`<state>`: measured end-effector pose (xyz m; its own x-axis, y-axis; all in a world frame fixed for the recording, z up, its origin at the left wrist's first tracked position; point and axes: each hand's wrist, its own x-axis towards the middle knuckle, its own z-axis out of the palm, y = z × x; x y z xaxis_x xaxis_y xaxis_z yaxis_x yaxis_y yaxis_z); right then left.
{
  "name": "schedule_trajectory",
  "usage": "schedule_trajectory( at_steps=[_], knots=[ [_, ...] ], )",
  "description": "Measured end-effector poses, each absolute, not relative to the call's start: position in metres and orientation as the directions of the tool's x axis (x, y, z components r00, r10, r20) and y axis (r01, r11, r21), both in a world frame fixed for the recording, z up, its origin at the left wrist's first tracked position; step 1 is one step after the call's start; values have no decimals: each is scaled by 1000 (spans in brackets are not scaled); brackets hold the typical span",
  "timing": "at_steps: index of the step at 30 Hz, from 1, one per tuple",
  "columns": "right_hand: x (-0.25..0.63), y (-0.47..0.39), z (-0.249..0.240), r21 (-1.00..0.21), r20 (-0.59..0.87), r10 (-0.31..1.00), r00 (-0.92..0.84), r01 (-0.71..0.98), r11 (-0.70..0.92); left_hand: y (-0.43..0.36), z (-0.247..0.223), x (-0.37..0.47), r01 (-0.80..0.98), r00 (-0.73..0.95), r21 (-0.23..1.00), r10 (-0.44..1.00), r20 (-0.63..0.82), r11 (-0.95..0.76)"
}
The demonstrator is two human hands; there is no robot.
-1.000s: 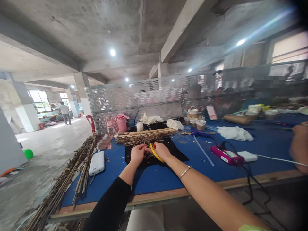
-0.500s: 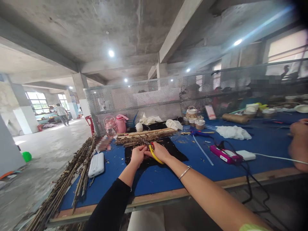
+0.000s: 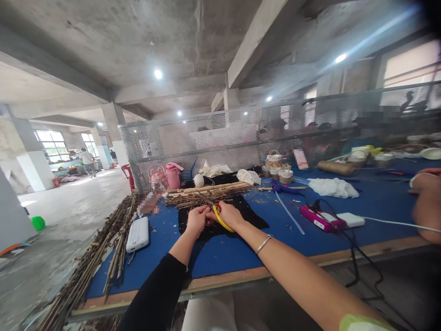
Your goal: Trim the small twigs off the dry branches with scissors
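My right hand is closed around yellow-handled cutters, whose dark jaws point up and left towards the twigs. Beside it, touching or nearly so, my left hand has its fingers pinched together; whatever they hold is too small to make out. Both hands are over a black cloth on the blue table. Just beyond them lies a bundle of thin brown twigs, with thicker pale sticks along its back.
Long dry stalks and a white power bank are at the left. To the right are a purple device with cables, a white cloth and another person's hand. Pink bottles stand by the mesh screen.
The view has shifted slightly. My hands stay close together over the black cloth, with the cutters still in my right hand. The other person's hand at the right edge has moved a little.
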<state>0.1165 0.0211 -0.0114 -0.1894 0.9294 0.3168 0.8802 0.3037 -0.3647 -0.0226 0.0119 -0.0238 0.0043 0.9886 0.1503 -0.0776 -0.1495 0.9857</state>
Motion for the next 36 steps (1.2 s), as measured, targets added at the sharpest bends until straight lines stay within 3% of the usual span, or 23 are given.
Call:
schedule_trajectory(
  at_steps=[6,17,25,36],
  knots=[
    [115,22,-10,-353,303,933,-195,886,299,9,-20,-22,-44,-61,989,989,137,-140],
    [117,21,-17,-387,341,899,-276,830,402,9,-20,-21,-59,4,988,990,142,-141],
    [115,21,-14,-352,338,916,-217,873,337,8,-19,-20,-43,-27,986,986,162,-163],
    [115,19,-11,-392,290,941,-177,874,285,9,-22,-22,37,-81,990,987,139,-136]
  ],
)
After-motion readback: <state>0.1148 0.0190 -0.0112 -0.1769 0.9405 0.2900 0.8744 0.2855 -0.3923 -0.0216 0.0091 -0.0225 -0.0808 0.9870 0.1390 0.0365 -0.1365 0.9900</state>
